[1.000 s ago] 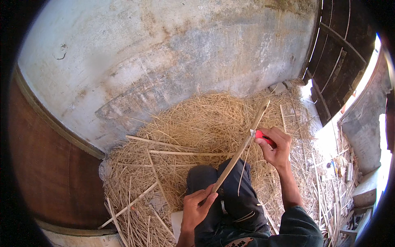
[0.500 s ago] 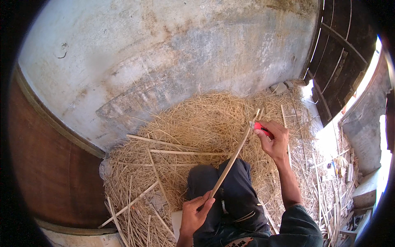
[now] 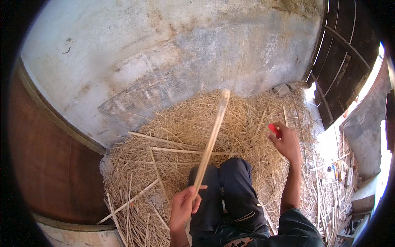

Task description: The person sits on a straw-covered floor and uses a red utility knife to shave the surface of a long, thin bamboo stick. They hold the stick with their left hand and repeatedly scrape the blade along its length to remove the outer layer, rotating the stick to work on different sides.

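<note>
My left hand (image 3: 185, 204) is closed round the lower end of a long, pale wooden stick (image 3: 210, 144), probably split bamboo. The stick rises at a slant above my left knee, its far end up against the view of the wall. Off to the right, my right hand (image 3: 286, 142) is closed on a small red-handled cutter (image 3: 275, 130). Its blade cannot be made out. The cutter and the stick are well apart. My dark trousers (image 3: 232, 181) show below, with both knees bent.
Straw-like shavings (image 3: 189, 111) cover the floor up to a stained wall (image 3: 164, 61). Several cut strips (image 3: 177, 150) lie across them at the left. More strips (image 3: 323, 197) are piled at the right, near a dark plank door (image 3: 339, 61). A brown panel (image 3: 57, 164) stands at far left.
The stick's far end has swung left and up in my left hand. My right hand with the cutter has drawn away from the stick, slightly right and down.
</note>
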The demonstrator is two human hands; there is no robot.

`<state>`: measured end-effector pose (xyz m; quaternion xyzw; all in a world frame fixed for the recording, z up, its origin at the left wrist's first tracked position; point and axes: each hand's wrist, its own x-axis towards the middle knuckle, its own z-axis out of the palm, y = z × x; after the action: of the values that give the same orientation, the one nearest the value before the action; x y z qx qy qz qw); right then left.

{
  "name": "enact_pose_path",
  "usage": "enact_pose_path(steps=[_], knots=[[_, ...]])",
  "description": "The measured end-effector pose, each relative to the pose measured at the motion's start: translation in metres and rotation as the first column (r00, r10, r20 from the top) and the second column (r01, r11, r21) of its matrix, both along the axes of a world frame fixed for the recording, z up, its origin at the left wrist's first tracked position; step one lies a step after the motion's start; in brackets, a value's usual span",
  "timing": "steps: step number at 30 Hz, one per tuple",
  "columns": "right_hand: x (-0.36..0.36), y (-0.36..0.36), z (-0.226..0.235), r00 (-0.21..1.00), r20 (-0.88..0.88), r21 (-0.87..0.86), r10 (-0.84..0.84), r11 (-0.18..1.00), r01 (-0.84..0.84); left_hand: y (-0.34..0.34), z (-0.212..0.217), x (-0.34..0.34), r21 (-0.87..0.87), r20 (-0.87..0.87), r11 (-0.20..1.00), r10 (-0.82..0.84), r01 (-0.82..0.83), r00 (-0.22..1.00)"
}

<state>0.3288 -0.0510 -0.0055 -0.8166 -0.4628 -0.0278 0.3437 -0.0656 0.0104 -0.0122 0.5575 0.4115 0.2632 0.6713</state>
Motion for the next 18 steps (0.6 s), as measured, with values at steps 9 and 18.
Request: enact_pose_path(steps=[9,18], knots=[[-0.057,0.005,0.004,0.931,-0.278,0.335,0.238,0.932,-0.138,0.005,0.022,0.05,0.079,0.093,0.995,-0.069,0.062,0.993],[-0.101,-0.002,0.016,0.856,0.09,0.347,0.508,0.79,-0.505,-0.007,0.042,0.065,0.046,0.102,0.996,-0.079,0.075,0.992]])
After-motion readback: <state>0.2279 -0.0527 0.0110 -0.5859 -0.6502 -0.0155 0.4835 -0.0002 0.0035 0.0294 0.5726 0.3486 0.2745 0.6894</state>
